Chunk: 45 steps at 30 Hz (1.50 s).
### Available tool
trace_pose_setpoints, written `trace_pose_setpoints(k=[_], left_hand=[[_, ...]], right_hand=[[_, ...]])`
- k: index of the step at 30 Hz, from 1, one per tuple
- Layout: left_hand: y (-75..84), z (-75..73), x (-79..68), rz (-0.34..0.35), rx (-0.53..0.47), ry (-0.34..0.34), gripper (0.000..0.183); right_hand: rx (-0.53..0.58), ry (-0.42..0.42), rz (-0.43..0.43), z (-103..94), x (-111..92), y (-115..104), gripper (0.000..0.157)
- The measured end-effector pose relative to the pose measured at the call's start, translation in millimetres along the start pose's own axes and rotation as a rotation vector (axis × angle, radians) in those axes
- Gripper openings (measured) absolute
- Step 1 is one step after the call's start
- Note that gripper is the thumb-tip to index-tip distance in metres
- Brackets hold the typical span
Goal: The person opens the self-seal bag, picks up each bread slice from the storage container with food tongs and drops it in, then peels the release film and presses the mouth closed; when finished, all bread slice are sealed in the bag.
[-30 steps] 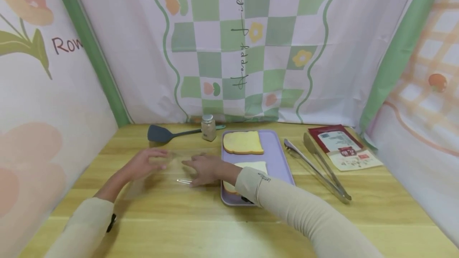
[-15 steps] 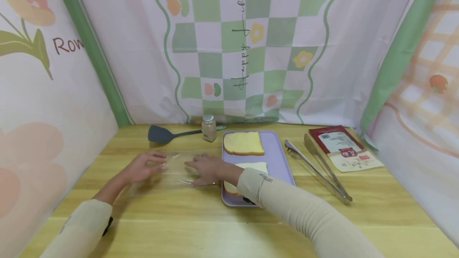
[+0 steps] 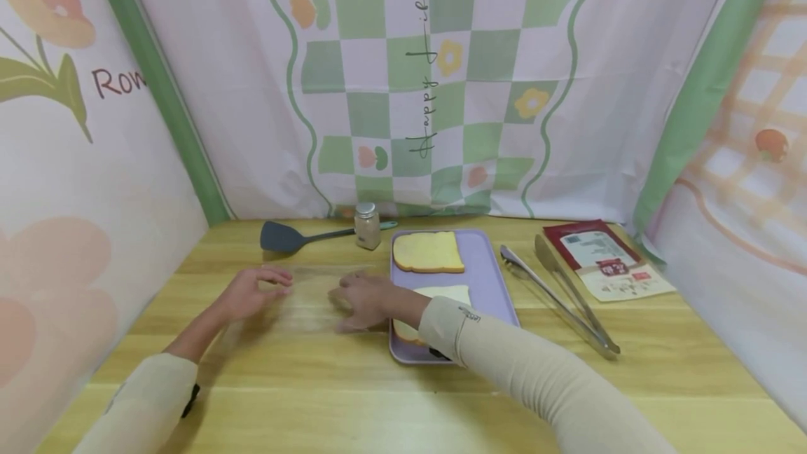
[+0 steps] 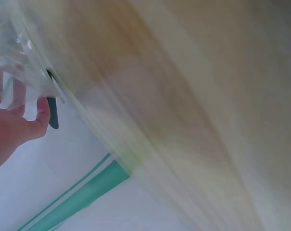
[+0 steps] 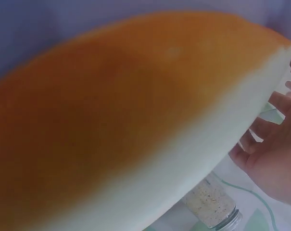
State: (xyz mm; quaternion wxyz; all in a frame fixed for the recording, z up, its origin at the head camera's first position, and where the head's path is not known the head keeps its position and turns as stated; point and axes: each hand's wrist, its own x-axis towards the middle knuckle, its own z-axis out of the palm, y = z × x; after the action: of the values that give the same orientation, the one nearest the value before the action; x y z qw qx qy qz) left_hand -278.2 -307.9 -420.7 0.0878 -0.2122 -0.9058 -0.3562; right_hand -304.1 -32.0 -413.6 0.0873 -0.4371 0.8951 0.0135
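Note:
A sheet of clear plastic [image 3: 315, 300], perhaps a bag, lies on the wooden table between my two hands. My left hand [image 3: 248, 294] is at its left side, fingers reaching right and loosely bent; in the left wrist view the plastic [image 4: 20, 72] overlaps those fingers. My right hand [image 3: 366, 298], fingers spread and slightly blurred, is over the plastic's right end, its wrist crossing the purple tray [image 3: 488, 286]. Two bread slices are on the tray: a yellowish one [image 3: 429, 252] at the back and a whiter one [image 3: 450, 293] partly hidden under my right forearm.
Behind the plastic lie a dark spatula [image 3: 284, 237] and a glass shaker jar [image 3: 367, 226] with a metal lid. Right of the tray rest metal tongs [image 3: 555, 293] and a red and cream packet [image 3: 605, 261]. Printed curtains [image 3: 441, 90] enclose the table.
The right hand's fingers have drawn slightly right over the plastic. Bright glints along the plastic's front edge have faded. The left hand has barely moved; the bread, tray and tools stay put.

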Motion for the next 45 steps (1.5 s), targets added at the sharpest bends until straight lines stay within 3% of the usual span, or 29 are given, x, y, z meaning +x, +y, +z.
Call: trace_pose_setpoints(k=[7,13,23,30,33,39,45], left_hand=[[-0.9,0.4,-0.1,-0.029,-0.027,0.028,0.007],[-0.3,0.0,0.3,-0.005,-0.006,0.051,0.006],[3.7,-6.3,-1.2,-0.012,-0.022,0.077,0.007],[3.8,-5.6,-0.2,-0.008,-0.031,0.058,0.008],[3.7,-5.5,-0.5,-0.005,-0.023,0.048,0.010],[5.2,-7.3,-0.8,-0.025,-0.013,0.016,0.008],[2.0,-6.8,-0.4,-0.038,-0.014,0.005,0.009]], right_hand=[[0.024,-0.033,0.002,-0.7,-4.8,1.5,0.072],[0.024,-0.054,0.011,-2.0,-5.3,1.7,0.074],[-0.031,-0.078,0.009,-3.5,-5.6,-0.4,0.068],[0.008,0.017,-0.058,-1.0,-3.5,6.4,0.058],[0.036,0.059,-0.079,0.4,-2.5,10.9,0.065],[0.148,0.066,-0.028,-2.9,-4.2,15.0,0.102],[0.159,0.059,-0.024,-5.8,-7.0,14.0,0.106]])
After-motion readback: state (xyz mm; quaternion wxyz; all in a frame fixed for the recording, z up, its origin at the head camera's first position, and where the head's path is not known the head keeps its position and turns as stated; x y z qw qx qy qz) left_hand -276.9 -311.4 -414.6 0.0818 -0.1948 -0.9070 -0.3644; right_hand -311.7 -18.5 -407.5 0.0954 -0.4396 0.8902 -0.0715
